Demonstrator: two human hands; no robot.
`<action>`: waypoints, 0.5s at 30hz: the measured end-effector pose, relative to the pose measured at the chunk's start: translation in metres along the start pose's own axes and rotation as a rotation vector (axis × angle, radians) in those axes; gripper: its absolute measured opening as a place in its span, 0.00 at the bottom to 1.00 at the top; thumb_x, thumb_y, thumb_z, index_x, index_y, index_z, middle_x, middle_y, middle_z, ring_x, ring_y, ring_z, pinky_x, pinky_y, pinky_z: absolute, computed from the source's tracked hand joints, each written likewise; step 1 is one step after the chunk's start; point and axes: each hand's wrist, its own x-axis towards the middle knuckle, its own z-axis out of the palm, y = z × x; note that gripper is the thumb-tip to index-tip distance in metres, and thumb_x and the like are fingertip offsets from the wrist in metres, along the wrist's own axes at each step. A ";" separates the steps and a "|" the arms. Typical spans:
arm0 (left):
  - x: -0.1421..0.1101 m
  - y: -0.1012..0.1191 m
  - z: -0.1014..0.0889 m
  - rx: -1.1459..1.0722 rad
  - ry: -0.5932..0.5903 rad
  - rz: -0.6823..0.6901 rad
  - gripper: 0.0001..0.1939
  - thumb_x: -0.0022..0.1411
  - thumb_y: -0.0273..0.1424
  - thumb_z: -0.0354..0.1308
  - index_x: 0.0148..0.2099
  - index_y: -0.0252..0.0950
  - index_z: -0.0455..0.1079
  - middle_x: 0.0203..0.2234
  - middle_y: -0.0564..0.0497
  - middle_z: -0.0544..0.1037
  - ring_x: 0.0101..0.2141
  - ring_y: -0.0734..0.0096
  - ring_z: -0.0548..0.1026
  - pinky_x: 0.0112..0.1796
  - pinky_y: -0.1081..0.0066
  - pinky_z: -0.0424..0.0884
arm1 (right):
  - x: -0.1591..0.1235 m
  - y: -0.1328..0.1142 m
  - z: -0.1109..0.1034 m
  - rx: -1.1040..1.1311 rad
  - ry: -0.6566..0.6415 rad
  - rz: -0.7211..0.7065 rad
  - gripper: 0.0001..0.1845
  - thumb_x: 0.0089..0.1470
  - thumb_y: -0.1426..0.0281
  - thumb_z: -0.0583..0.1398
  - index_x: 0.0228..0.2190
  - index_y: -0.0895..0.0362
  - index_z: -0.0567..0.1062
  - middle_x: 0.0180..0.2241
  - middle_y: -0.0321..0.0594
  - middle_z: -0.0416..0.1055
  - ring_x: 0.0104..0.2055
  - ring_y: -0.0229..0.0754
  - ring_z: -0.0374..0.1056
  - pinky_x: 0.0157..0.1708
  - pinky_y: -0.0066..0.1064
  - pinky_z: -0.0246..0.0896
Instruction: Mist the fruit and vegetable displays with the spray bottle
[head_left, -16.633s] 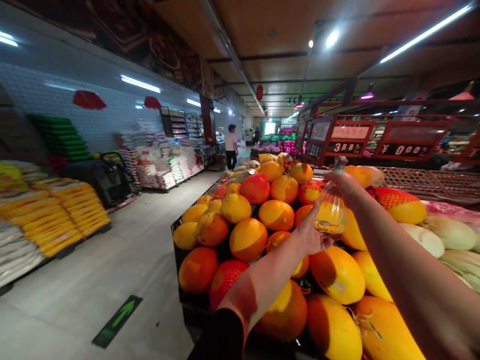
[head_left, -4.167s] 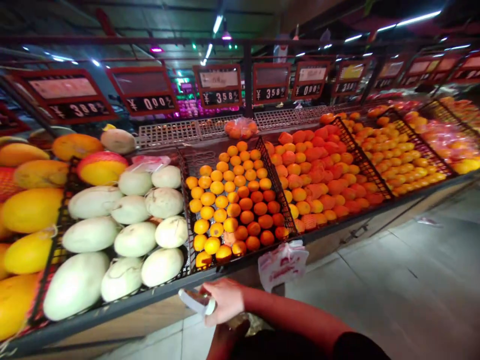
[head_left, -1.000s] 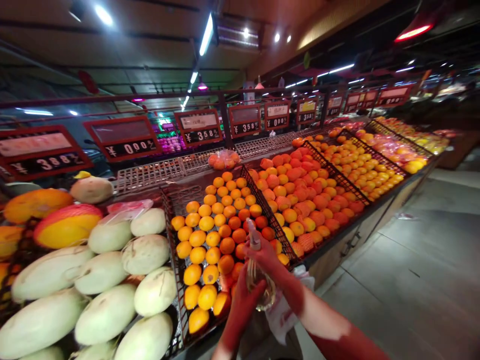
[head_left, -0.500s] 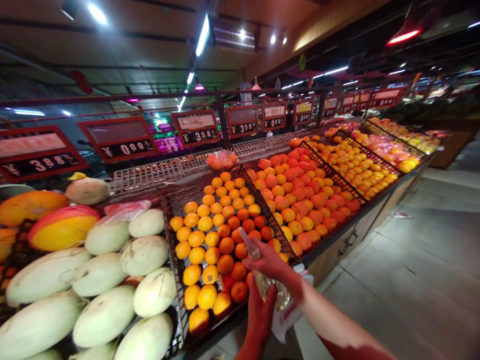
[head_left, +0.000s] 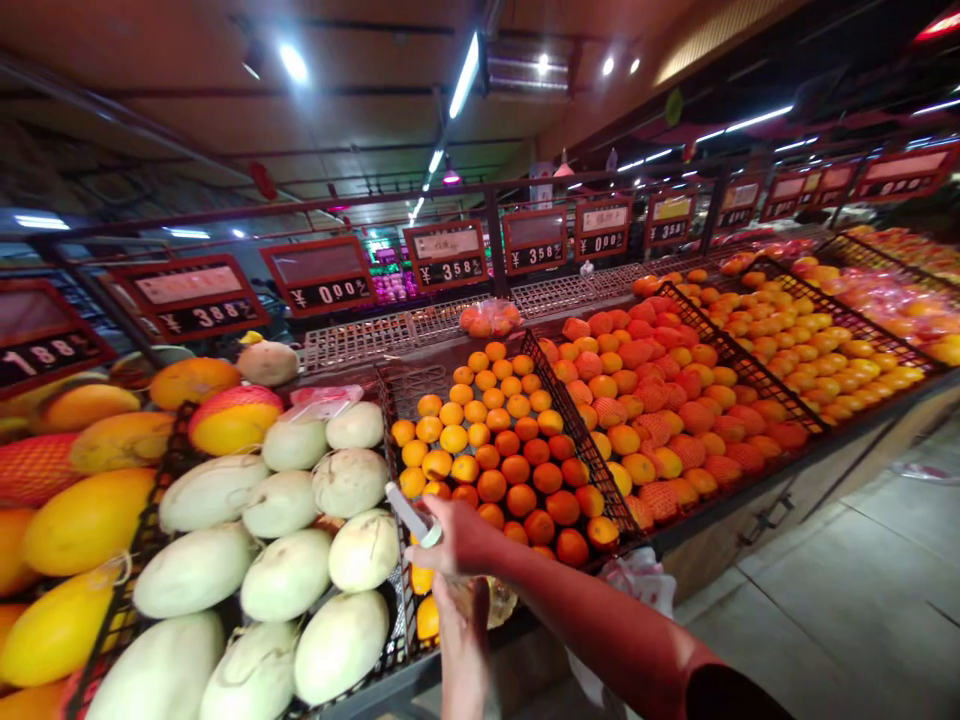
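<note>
My right hand [head_left: 461,545] is closed around a pale, narrow tube-like piece [head_left: 409,510] that points up and left. My left hand [head_left: 463,625] is just below it, fingers curled, close against a clear, shiny plastic-looking thing [head_left: 501,600]; what it is I cannot make out. Both hands are over the front of a crate of oranges [head_left: 491,485], hiding some fruit there. A thin whitish plastic bag [head_left: 637,580] hangs beyond my right forearm, by the stand's front edge.
Pale green melons [head_left: 285,575] fill the crate to the left, with yellow melons [head_left: 67,620] past them. Net-wrapped orange fruit [head_left: 664,420] lies in the crate to the right. Price signs [head_left: 446,255] hang along a rail behind a wire shelf [head_left: 360,340]. Tiled floor [head_left: 810,620] shows at the right.
The view has swung left, so more yellow melons show. Both hands, with the pale piece, have moved left over the oranges towards the pale melons.
</note>
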 end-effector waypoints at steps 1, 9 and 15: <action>0.005 0.002 0.002 -0.012 -0.014 0.014 0.48 0.65 0.59 0.54 0.74 0.38 0.45 0.72 0.34 0.60 0.70 0.39 0.60 0.69 0.49 0.60 | 0.000 0.002 -0.005 0.001 0.046 0.016 0.14 0.47 0.67 0.70 0.34 0.54 0.71 0.29 0.31 0.71 0.30 0.39 0.66 0.29 0.28 0.57; 0.021 0.035 0.058 -0.004 -0.385 0.122 0.45 0.65 0.53 0.60 0.73 0.31 0.54 0.72 0.33 0.62 0.71 0.44 0.61 0.69 0.52 0.60 | -0.042 0.039 -0.084 0.075 0.453 0.088 0.14 0.53 0.61 0.65 0.39 0.53 0.73 0.32 0.34 0.73 0.32 0.42 0.69 0.35 0.34 0.65; 0.005 0.060 0.100 0.017 -0.710 0.144 0.43 0.60 0.50 0.64 0.69 0.31 0.61 0.61 0.35 0.75 0.59 0.41 0.75 0.60 0.47 0.69 | -0.103 0.067 -0.127 0.223 0.737 0.202 0.23 0.50 0.56 0.67 0.45 0.52 0.73 0.34 0.35 0.71 0.31 0.43 0.69 0.33 0.35 0.68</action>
